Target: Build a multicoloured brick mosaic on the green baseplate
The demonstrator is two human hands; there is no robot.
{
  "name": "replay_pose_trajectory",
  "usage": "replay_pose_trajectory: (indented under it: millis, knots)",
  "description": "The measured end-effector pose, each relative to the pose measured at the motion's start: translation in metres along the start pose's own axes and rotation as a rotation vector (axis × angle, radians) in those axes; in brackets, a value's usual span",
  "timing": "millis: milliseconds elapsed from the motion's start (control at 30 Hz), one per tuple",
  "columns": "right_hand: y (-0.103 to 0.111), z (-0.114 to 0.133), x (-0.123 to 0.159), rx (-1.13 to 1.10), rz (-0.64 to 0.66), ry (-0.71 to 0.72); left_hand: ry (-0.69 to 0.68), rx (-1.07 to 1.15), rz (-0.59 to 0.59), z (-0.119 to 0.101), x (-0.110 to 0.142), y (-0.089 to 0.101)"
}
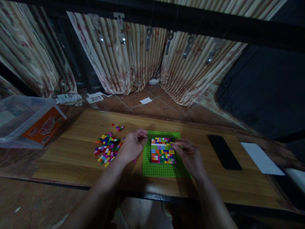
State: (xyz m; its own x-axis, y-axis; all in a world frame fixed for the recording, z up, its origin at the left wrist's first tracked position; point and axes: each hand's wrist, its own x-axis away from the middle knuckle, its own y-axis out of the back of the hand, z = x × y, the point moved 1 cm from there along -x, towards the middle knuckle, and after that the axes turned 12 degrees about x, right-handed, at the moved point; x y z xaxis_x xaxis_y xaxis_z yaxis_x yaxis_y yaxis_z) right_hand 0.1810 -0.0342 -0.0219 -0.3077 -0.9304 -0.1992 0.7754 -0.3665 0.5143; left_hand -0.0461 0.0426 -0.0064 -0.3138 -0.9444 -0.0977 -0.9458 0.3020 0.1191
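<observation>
A green studded baseplate (162,171) lies on the wooden table, bearing a rectangular block of multicoloured toy bricks (163,154). Over the baseplate's upper left edge is my left hand (133,146), thumb and fingers pinched together; whatever they may hold is too small to name. At the right side of the brick block, my right hand (190,157) is closed in a pinch, its fingertips close to or touching the bricks. I cannot make out anything between them. Loose bricks (108,149) lie in a pile left of my left hand, partly hidden behind it.
On the table (71,159), a black phone-like slab (224,152) lies to the right, with white paper (262,158) beyond it. A clear plastic bin (14,127) with an orange label stands at the left. Curtains (143,63) hang behind the table.
</observation>
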Motion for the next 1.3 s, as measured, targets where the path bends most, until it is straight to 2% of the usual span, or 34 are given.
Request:
replay_pose_trajectory:
  millis: [167, 300, 500, 767, 967, 1133, 1300]
  knots:
    - [-0.007, -0.002, -0.001, 0.166, 0.044, 0.067, 0.0, 0.014, 0.008, 0.001, 0.001, 0.0]
    - [-0.007, 0.0, -0.001, 0.196, 0.05, 0.061, -0.004, 0.026, 0.014, 0.0, 0.001, 0.001]
    - [-0.012, 0.0, -0.003, 0.095, 0.043, -0.011, -0.002, -0.028, -0.001, -0.006, 0.003, 0.001]
    - [-0.019, 0.004, -0.002, -0.05, -0.007, -0.208, -0.073, 0.02, 0.069, -0.007, 0.005, -0.009]
    - [-0.02, 0.008, -0.002, -0.058, -0.043, -0.223, -0.099, 0.006, 0.119, -0.007, 0.007, -0.021]
    - [-0.016, 0.006, -0.001, -0.101, 0.016, -0.211, -0.087, 0.038, 0.148, -0.009, 0.01, -0.023]
    - [-0.015, 0.009, 0.001, -0.117, -0.164, -0.091, -0.078, 0.088, 0.164, -0.009, 0.011, -0.023]
